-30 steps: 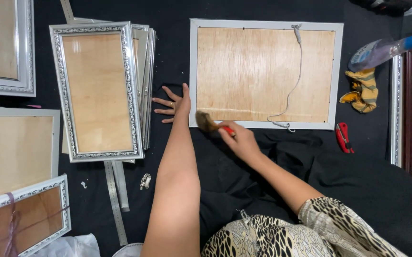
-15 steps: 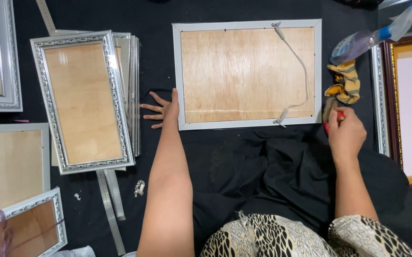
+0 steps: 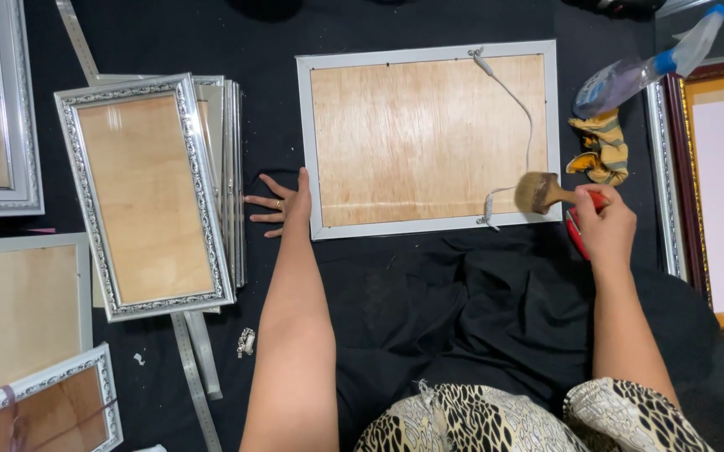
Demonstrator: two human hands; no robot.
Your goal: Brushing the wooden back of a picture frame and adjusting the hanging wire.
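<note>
A silver picture frame lies face down on black cloth, its plywood backing up, with a white hanging cord running down its right side. My left hand rests flat on the cloth, fingers spread, thumb against the frame's lower left corner. My right hand grips a paintbrush with a red handle. Its bristles lie over the frame's lower right corner, beside the cord's lower end.
A stack of ornate silver frames lies at the left, with more frames beyond. Metal rulers lie below it. At the right are a spray bottle, a striped rag, a red cutter and a dark frame.
My right hand swept the brush from the frame's lower left corner out past its right edge, then brought the bristles back onto the lower right corner. My left hand stayed put.
</note>
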